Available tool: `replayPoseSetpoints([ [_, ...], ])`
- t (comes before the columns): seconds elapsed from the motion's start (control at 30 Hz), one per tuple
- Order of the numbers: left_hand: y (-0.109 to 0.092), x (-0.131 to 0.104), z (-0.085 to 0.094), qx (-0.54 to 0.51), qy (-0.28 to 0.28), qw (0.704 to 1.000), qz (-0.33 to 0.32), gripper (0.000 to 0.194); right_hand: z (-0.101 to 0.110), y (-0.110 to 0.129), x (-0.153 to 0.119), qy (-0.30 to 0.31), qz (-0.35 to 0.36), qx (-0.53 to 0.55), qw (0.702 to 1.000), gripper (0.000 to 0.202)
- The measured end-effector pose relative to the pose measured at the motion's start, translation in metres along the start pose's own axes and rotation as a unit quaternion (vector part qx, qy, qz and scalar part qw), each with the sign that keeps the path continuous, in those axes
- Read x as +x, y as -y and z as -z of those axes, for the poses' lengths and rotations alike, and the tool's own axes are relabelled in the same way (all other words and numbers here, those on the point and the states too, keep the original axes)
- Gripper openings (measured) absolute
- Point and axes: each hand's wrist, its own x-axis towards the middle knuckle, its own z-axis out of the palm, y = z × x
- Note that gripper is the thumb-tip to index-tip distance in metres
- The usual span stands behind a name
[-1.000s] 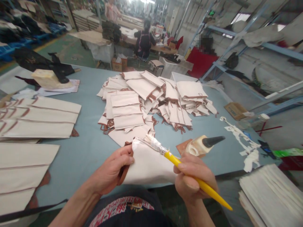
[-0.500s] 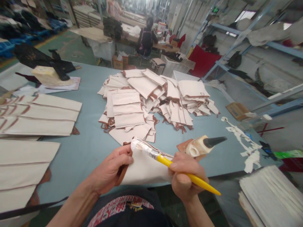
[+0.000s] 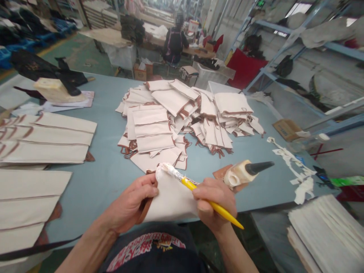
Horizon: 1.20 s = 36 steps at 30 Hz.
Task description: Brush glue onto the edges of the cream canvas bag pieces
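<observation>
My left hand (image 3: 136,203) grips the left edge of a cream fabric piece (image 3: 173,199) with brown trim, thumb on top. In my right hand (image 3: 214,204) is a brush (image 3: 189,184) with a yellow handle, its bristles coated in something white and pressed on the piece's upper left corner. The fingers of that hand are wrapped round the handle. Just right of it, a cream bottle (image 3: 237,175) with a black nozzle lies on its side over a brown scrap. Beyond my hands is a heap of similar cream pieces (image 3: 155,131) with brown edges and cords.
Overlapping cream pieces (image 3: 54,138) line the blue-grey table (image 3: 108,144) at left. A foam block (image 3: 57,91) sits behind them. White scraps (image 3: 295,170) and a cardboard box (image 3: 286,129) are at right, near a stack of pale sheets (image 3: 327,231). A person (image 3: 174,41) sits farther back.
My right hand and the brush have shifted left, the bristles now bunched at the corner of the cream piece. My left hand keeps its hold in nearly the same place.
</observation>
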Motion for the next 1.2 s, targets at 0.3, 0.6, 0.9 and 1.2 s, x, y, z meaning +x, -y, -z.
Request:
replayPoseSetpoints([
  [0.3,-0.001,0.001,-0.003,-0.005,-0.028,1.000,0.007,0.039,-0.001,0.000,-0.001,-0.008,0.014,-0.001,1.000,0.030],
  [0.6,0.000,0.003,-0.003,-0.008,-0.044,0.999,0.012,0.023,0.006,0.001,-0.005,-0.020,-0.010,-0.003,1.000,0.029],
  [0.9,0.002,0.000,-0.006,-0.003,-0.095,0.995,-0.010,0.022,-0.022,0.016,-0.001,-0.012,-0.006,0.056,0.998,0.027],
  [1.2,0.002,0.000,-0.005,0.005,-0.050,0.999,-0.014,0.030,-0.019,0.020,-0.010,-0.010,-0.037,-0.002,0.999,0.023],
])
